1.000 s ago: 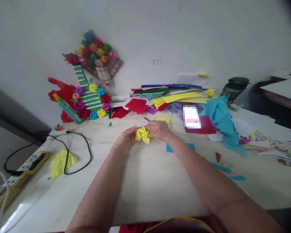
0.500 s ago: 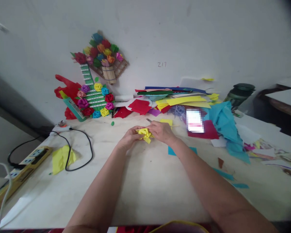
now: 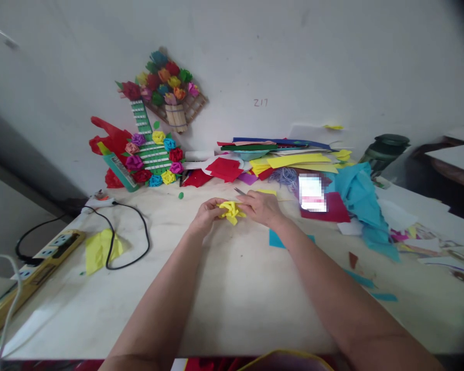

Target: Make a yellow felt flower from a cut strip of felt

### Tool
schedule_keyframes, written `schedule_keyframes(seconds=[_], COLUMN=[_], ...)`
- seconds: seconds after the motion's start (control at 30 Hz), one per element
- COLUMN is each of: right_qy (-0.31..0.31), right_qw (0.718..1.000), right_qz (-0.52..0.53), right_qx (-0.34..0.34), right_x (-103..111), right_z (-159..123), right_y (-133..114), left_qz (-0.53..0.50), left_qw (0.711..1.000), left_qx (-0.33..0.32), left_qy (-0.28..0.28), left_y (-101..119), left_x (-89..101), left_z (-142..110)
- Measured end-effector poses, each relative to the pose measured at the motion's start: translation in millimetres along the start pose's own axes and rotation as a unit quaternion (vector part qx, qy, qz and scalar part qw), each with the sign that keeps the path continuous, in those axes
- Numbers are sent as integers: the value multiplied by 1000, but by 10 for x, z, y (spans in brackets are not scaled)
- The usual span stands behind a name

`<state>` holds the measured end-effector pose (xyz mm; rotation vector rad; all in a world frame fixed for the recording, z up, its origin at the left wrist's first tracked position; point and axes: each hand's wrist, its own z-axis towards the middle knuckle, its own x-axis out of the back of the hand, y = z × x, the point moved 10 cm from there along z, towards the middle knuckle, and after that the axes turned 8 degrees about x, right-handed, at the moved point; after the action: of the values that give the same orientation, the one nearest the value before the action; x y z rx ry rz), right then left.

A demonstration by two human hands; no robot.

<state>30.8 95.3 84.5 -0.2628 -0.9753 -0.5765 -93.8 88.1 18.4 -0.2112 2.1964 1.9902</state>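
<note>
Looks like a craft workspace, home or studio unclear: paper sheets (image 3: 301,161) piling against a bare wall (image 3: 224,67), glue bottle (image 3: 120,172) leaning beside a paper-flower guitar (image 3: 152,154), power strip (image 3: 42,273) lying on the worktable (image 3: 232,299).

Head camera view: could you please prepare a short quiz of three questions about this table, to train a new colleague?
1. Choose one. What colour is the paper flower between the left hand and the right hand?
A) blue
B) yellow
C) purple

2. True or false? The green bottle with the yellow tip is leaning, not upright.

3. Fill in the missing word. A black ____ lies across the yellow sheet, on the left side of the table.

Key: 1. B; 2. True; 3. cable
</note>
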Motion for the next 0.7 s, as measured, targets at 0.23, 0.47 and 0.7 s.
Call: schedule_keyframes(seconds=[0.23, 0.47, 0.7], right_qy=[-4, -3, -59], right_qw=[997, 958, 874], right_qz=[37, 192, 394], right_qx=[-68, -211, -280], right_x=[-6, -149, -320], right_z=[-39, -79, -136], right_y=[195, 503, 419], left_qz=[-65, -135, -167], left_qw=[996, 988, 985], left_qx=[-11, -6, -6], left_qy=[66, 76, 52], left_y=[3, -25, -56], left_x=[185, 208, 116], left_z=[40, 47, 51])
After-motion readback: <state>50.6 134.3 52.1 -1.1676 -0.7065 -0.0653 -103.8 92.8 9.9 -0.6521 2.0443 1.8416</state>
